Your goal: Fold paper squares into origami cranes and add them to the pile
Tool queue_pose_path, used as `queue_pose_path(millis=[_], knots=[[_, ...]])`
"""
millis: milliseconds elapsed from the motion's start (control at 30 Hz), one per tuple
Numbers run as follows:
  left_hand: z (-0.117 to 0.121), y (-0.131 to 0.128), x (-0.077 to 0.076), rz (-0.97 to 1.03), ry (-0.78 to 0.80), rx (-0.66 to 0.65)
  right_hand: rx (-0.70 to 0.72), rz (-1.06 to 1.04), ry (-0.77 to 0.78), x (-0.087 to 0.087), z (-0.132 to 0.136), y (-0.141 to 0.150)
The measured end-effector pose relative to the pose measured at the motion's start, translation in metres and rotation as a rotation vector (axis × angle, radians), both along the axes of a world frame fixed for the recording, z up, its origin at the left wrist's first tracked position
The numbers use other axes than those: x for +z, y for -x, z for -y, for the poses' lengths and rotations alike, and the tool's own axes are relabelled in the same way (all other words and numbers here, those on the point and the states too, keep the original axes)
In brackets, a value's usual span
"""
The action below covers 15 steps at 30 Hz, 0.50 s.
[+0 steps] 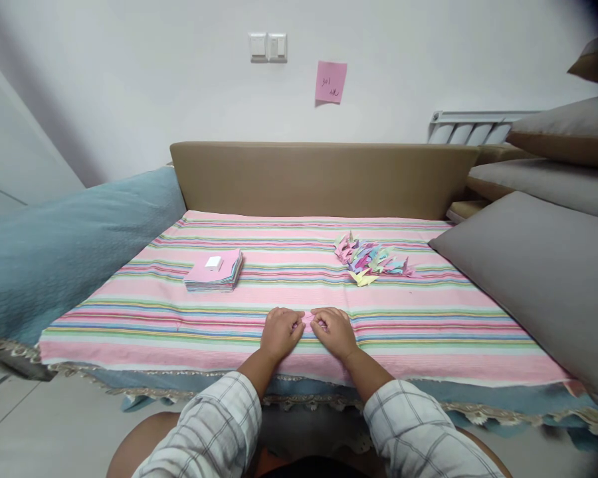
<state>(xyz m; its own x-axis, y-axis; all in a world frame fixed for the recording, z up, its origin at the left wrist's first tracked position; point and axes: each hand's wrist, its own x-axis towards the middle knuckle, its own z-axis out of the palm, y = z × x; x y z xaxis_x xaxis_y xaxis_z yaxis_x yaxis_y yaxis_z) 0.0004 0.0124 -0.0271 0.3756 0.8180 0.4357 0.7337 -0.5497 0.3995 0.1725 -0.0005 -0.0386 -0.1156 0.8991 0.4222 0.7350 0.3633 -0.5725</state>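
Observation:
Between my two hands, near the front of the striped cloth (189,345), is a small piece of pink paper (307,317). My left hand (281,330) pinches its left side, and my right hand (335,329) pinches the right side. The fingers cover most of it, so its folds cannot be made out. Further back on the right lies a heap of small folded paper cranes (371,257) in several colours. A stack of coloured square paper (206,273) sits on the left, with a small white block (214,263) on top.
The cloth covers a couch seat with a brown backrest (323,179). Grey cushions (533,265) pile up at the right; a blue covered armrest (80,245) bounds the left. On the wall are switches (268,48) and a pink note (331,81).

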Motion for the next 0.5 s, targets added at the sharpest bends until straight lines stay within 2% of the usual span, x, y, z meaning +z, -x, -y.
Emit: queue_pose_path(millis=[267,500], knots=[[-0.0027,0.0006,-0.0044,0.024,0.024,0.039,-0.006,-0.023,0.015,-0.0009,-0.0018,-0.0007],[-0.0035,0.0034,-0.0036,-0.048,0.006,-0.053,-0.003,-0.041,0.031,-0.0013,-0.0025,-0.0007]])
